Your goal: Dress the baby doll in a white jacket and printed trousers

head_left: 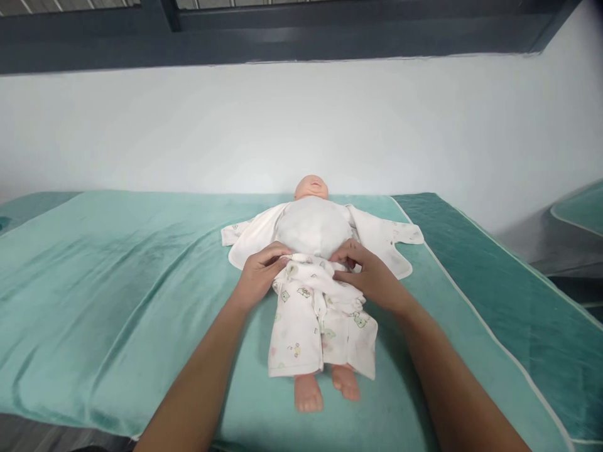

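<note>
A baby doll (311, 187) lies on its back, feet toward me, on a green blanket. Its white patterned jacket (386, 246) is spread open with the sleeves out to both sides, and its torso is white. Printed baby trousers (296, 333) cover its legs, bunched at the waist, with both bare feet showing below the hems. My left hand (264, 270) pinches the waistband at the left side. At the right side of the waistband, my right hand (360, 270) grips the bunched cloth between thumb and curled fingers.
The green blanket (141, 282) covers the table, with wrinkles on the left. A darker green cloth (509, 282) lies along the right. Behind stands a white wall (188, 125) under a dark window frame (301, 37). Another green surface (581, 210) shows at the far right.
</note>
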`<move>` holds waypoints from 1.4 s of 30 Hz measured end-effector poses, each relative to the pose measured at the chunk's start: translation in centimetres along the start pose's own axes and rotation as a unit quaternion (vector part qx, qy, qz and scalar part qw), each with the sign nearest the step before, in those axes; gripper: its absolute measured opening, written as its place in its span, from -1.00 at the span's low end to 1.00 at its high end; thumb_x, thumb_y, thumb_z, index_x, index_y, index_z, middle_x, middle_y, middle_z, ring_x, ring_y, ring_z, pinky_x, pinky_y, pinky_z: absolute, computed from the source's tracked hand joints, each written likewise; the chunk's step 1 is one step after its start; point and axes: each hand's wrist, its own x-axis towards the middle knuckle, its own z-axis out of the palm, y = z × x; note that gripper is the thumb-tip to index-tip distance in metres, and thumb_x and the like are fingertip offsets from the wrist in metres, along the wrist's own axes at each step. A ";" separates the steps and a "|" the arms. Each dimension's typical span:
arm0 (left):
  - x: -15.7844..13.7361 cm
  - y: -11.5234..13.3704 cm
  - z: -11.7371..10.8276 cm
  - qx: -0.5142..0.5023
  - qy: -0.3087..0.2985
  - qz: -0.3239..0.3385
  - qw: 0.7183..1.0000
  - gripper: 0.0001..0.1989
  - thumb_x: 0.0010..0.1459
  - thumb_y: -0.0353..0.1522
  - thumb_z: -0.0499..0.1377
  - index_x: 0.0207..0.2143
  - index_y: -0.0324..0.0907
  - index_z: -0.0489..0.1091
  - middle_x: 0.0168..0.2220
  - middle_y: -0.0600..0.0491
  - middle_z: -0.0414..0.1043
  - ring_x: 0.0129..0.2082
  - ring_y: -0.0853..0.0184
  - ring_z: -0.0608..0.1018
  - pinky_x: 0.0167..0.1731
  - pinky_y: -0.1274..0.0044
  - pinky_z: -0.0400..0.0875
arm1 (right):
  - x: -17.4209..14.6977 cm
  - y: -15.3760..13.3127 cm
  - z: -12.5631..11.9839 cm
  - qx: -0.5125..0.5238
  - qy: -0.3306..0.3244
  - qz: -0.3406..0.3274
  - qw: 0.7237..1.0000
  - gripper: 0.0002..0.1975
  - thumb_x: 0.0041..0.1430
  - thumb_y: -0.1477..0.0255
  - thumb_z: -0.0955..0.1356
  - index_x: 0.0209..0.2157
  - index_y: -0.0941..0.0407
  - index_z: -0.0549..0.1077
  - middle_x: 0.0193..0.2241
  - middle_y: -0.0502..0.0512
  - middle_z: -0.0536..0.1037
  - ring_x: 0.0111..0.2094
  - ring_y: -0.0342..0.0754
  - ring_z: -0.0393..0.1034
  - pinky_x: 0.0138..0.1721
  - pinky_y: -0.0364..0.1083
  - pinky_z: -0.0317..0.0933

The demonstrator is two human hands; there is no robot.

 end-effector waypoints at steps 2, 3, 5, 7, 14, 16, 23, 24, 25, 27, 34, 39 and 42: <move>0.0 0.0 0.0 0.006 0.003 0.006 1.000 -0.83 0.14 -0.23 0.24 -0.33 -0.13 0.54 -0.26 0.01 0.49 -0.23 0.29 0.49 -0.23 0.49 0.35 | 0.2 0.1 0.1 0.019 0.018 0.025 0.999 -0.91 0.04 0.41 0.38 -0.43 0.07 0.37 -0.40 0.00 0.33 -0.36 -0.09 0.17 -0.31 -0.08 0.10; 0.0 0.1 0.0 0.013 0.007 0.005 1.000 -0.82 0.13 -0.22 0.24 -0.33 -0.12 0.55 -0.26 0.00 0.49 -0.23 0.28 0.50 -0.23 0.48 0.36 | 0.2 0.2 0.2 0.033 0.033 0.039 0.998 -0.89 0.03 0.40 0.38 -0.44 0.08 0.34 -0.41 -0.01 0.33 -0.36 -0.10 0.17 -0.32 -0.09 0.10; 0.0 0.0 0.1 0.031 0.023 -0.001 0.999 -0.82 0.13 -0.21 0.24 -0.33 -0.12 0.55 -0.26 0.01 0.50 -0.23 0.28 0.50 -0.22 0.48 0.37 | 0.2 0.6 0.4 0.059 0.074 0.073 0.993 -0.88 0.04 0.38 0.38 -0.41 0.09 0.35 -0.45 -0.02 0.33 -0.39 -0.11 0.17 -0.37 -0.11 0.09; 0.1 -0.1 0.2 0.048 0.045 -0.009 0.998 -0.80 0.14 -0.20 0.22 -0.32 -0.11 0.54 -0.25 0.02 0.50 -0.23 0.28 0.50 -0.22 0.49 0.37 | 0.1 1.0 0.6 0.086 0.124 0.104 0.983 -0.87 0.04 0.37 0.38 -0.37 0.09 0.36 -0.48 -0.04 0.33 -0.44 -0.13 0.16 -0.43 -0.13 0.06; 1.2 -0.5 0.2 0.088 0.131 -0.023 0.987 -0.80 0.16 -0.22 0.16 -0.30 -0.12 0.50 -0.27 0.06 0.48 -0.23 0.30 0.48 -0.22 0.51 0.35 | 0.3 2.2 0.9 0.267 0.189 0.151 0.933 -0.74 -0.01 0.30 0.44 -0.34 0.06 0.33 -0.60 -0.14 0.24 -0.60 -0.20 0.08 -0.57 -0.17 -0.03; 2.3 -0.4 -0.2 0.093 0.142 -0.025 0.985 -0.81 0.16 -0.23 0.15 -0.30 -0.13 0.48 -0.27 0.06 0.49 -0.23 0.30 0.48 -0.21 0.51 0.35 | 0.6 2.3 0.3 0.305 0.160 0.167 0.924 -0.69 -0.04 0.24 0.48 -0.35 0.06 0.34 -0.62 -0.15 0.23 -0.62 -0.21 0.07 -0.58 -0.17 -0.05; 6.2 -1.6 -1.1 0.130 0.199 -0.033 0.971 -0.77 0.18 -0.22 0.10 -0.24 -0.16 0.43 -0.27 0.04 0.47 -0.28 0.31 0.46 -0.23 0.50 0.34 | 3.7 3.1 -1.8 0.323 0.144 0.136 0.925 -0.70 -0.08 0.24 0.52 -0.42 0.10 0.42 -0.57 -0.09 0.31 -0.55 -0.20 0.11 -0.52 -0.16 -0.02; 6.4 -2.2 -1.0 0.133 0.202 -0.036 0.970 -0.77 0.19 -0.21 0.09 -0.25 -0.16 0.42 -0.26 0.04 0.47 -0.26 0.30 0.46 -0.21 0.50 0.34 | 4.2 3.3 -1.6 0.341 0.146 0.138 0.918 -0.71 -0.07 0.25 0.52 -0.41 0.09 0.42 -0.56 -0.08 0.32 -0.54 -0.20 0.13 -0.51 -0.16 0.01; 6.5 -2.7 -0.9 0.131 0.198 -0.042 0.970 -0.77 0.19 -0.21 0.09 -0.26 -0.16 0.41 -0.24 0.03 0.47 -0.24 0.29 0.46 -0.20 0.49 0.34 | 4.5 3.6 -1.3 0.359 0.147 0.141 0.911 -0.72 -0.07 0.25 0.52 -0.40 0.09 0.43 -0.54 -0.08 0.34 -0.52 -0.19 0.15 -0.50 -0.16 0.03; 6.6 -3.7 -0.7 0.122 0.171 -0.061 0.976 -0.77 0.19 -0.19 0.09 -0.28 -0.16 0.37 -0.24 0.02 0.46 -0.24 0.29 0.46 -0.22 0.49 0.34 | 4.8 4.1 -0.6 0.382 0.145 0.146 0.901 -0.72 -0.06 0.25 0.51 -0.38 0.07 0.42 -0.50 -0.07 0.37 -0.50 -0.17 0.20 -0.47 -0.16 0.08; 6.0 -4.5 -1.1 0.159 0.080 -0.115 0.977 -0.67 0.14 -0.07 0.12 -0.28 -0.15 0.36 -0.27 0.02 0.50 -0.27 0.24 0.48 -0.29 0.48 0.33 | 3.3 5.3 -2.2 0.302 0.014 0.129 0.945 -0.73 0.06 0.23 0.46 -0.29 0.07 0.41 -0.48 -0.08 0.35 -0.46 -0.18 0.19 -0.41 -0.17 0.09; 5.9 -4.1 -1.4 0.144 0.053 -0.155 0.976 -0.54 0.11 -0.01 0.14 -0.17 -0.19 0.44 -0.23 -0.04 0.55 -0.25 0.17 0.53 -0.28 0.44 0.35 | 2.4 5.1 -3.5 0.230 -0.061 0.141 0.961 -0.71 0.00 0.29 0.46 -0.28 0.09 0.38 -0.35 -0.01 0.43 -0.37 -0.12 0.27 -0.36 -0.14 0.14; 5.8 -3.4 -1.3 0.120 0.031 -0.165 0.979 -0.51 0.09 0.01 0.16 -0.16 -0.21 0.48 -0.18 -0.07 0.56 -0.16 0.12 0.54 -0.23 0.43 0.37 | 2.6 5.2 -2.7 0.133 0.011 0.180 0.975 -0.81 -0.02 0.37 0.40 -0.37 0.09 0.34 -0.48 -0.07 0.37 -0.48 -0.17 0.21 -0.44 -0.16 0.07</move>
